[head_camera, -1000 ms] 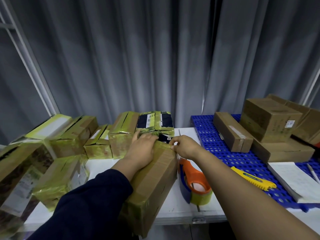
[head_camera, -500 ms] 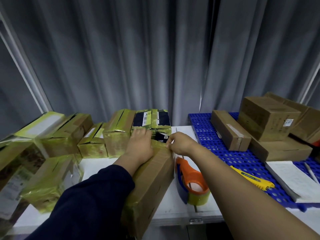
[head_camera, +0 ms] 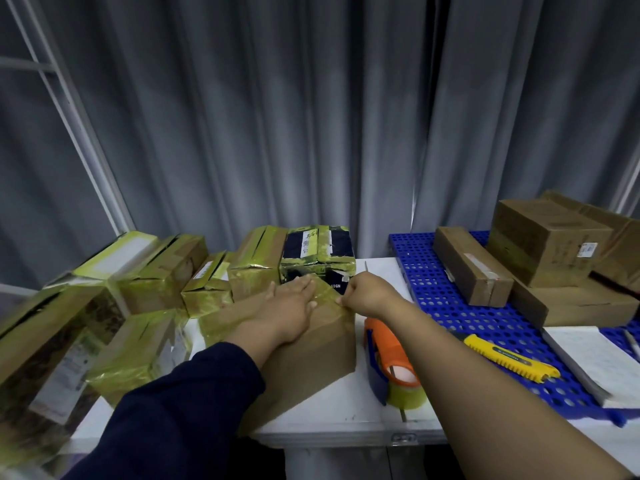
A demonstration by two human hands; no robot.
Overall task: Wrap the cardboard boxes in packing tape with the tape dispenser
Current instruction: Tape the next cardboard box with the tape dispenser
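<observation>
I see my left hand flat on the box, fingers straight, pressing its taped top. My right hand has fingers curled, pinching the tape at the box's far right edge. Box lies mid-tabletop; dispenser just right of it

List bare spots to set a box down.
Bare table in front, between the centre box and the dispenser. Bare blue mat between the long box and the knife. Left side is crowded with wrapped boxes; right rear is stacked with plain boxes. Left hand presses the centre box; right hand pinches its tape.
</observation>
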